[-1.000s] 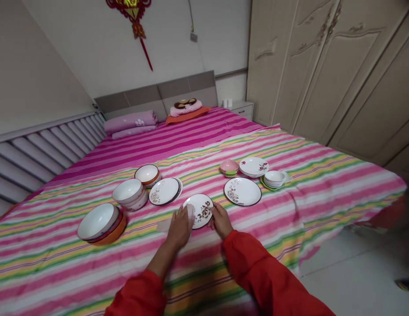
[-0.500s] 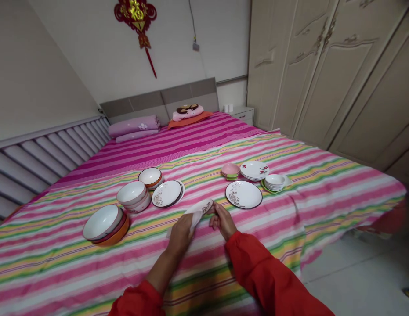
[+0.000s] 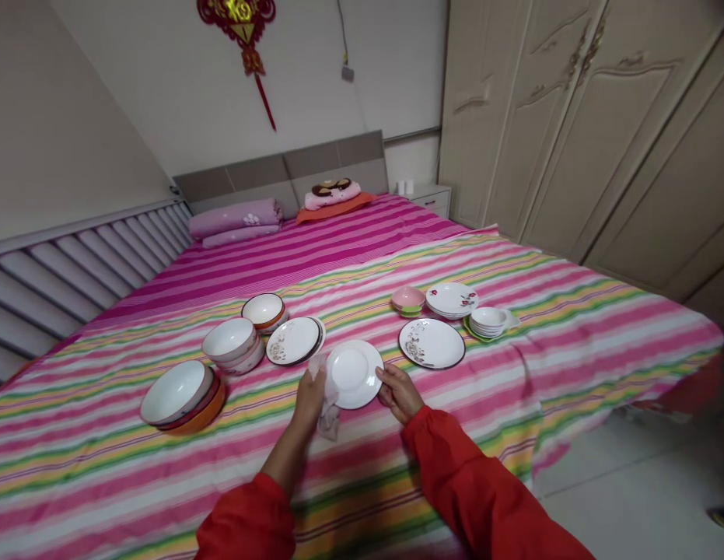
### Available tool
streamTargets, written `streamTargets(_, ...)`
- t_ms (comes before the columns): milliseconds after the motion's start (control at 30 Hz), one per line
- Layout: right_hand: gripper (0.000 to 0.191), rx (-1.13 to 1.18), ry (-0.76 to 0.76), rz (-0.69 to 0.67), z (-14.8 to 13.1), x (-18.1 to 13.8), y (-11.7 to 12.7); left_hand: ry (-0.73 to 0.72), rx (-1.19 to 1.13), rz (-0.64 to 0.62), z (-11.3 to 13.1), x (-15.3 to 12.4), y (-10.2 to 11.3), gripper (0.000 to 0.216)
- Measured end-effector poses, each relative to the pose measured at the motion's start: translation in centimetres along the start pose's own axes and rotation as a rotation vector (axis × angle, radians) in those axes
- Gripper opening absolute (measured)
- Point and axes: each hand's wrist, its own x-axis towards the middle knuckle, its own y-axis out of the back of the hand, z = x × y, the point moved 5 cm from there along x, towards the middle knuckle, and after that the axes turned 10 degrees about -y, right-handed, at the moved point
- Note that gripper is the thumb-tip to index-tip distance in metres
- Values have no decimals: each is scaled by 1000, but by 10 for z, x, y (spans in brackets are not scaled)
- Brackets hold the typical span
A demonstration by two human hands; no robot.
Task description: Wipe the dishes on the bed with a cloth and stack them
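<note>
A white plate (image 3: 355, 375) is held up between my hands, its underside with the round foot ring facing me. My right hand (image 3: 400, 393) pinches the plate's right edge between thumb and fingers. My left hand (image 3: 310, 395) is closed on a pale, thin cloth (image 3: 328, 420) at the plate's left edge, and part of the cloth hangs down. Just behind my left hand lies a stack of flower-patterned plates (image 3: 293, 341). To the right of the held plate, another dark-rimmed flowered plate (image 3: 431, 344) rests on the striped sheet.
On the left stand stacked large bowls (image 3: 178, 393), stacked medium bowls (image 3: 230, 342) and smaller dark-rimmed bowls (image 3: 262, 309). On the right are pink bowls (image 3: 408, 299), red-flowered plates (image 3: 452, 298) and small white dishes (image 3: 488, 320). Everything sits on a striped bed sheet (image 3: 362, 486).
The plate has been turned over from its patterned face, seen at a slant, to its underside facing me. My left hand has shifted slightly left with the cloth.
</note>
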Motion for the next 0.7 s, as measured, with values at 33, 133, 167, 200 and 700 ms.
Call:
streamTargets(33, 34, 3, -2, -1, 0, 0, -1, -52, 98, -41, -1, 2, -4, 50)
streamTargets(133, 36, -2, -9, 8, -1, -1, -2, -263, 393, -183, 7, 15, -23, 47)
streamTargets(167, 36, -2, -13, 11, -1, -1, -2, -310, 455, -226, 11, 20, -31, 47)
streamTargets(200, 36, 0, -17, 13, -1, -1, -2, -336, 495, -266, 15, 26, -39, 48)
streamTargets(700, 33, 72, 29, 86, 3, 2, 2, -709, 743, -541, 35, -48, -84, 45)
